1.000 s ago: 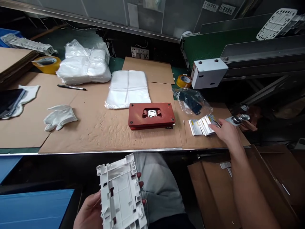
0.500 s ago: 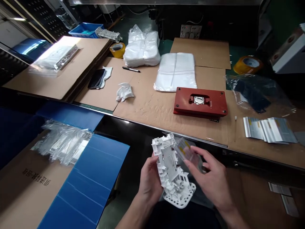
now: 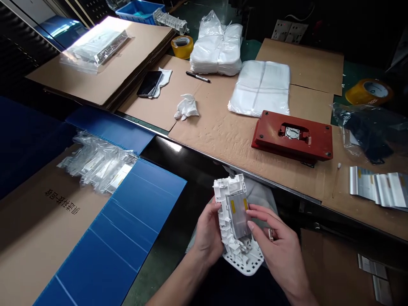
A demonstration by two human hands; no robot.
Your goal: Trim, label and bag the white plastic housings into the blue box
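Observation:
My left hand (image 3: 208, 233) is wrapped round the left side of a white plastic frame (image 3: 226, 238), a moulded part with many ribs and a perforated rounded end towards me. Lying against the frame's inner face is a silvery metal plate (image 3: 239, 221) with two yellow strips. The thumb and fingertips of my right hand (image 3: 277, 242) close on the plate's right edge. A small shiny item (image 3: 270, 234) shows at my right fingers; I cannot tell whether it is a ring. Both hands are above my lap, in front of the bench edge.
On the bench are a red fixture (image 3: 293, 138), stacked metal plates (image 3: 379, 187), a cotton swab (image 3: 337, 178), bundled white bags (image 3: 261, 89), a glove (image 3: 187, 107) and tape rolls (image 3: 369, 91). To the left, an open blue-flapped box (image 3: 127, 225) contains bagged parts (image 3: 100, 163).
The metal plate has moved left from beside the white frame onto its inner face, carried by my right hand. My left hand still holds the frame. The camera view has shifted.

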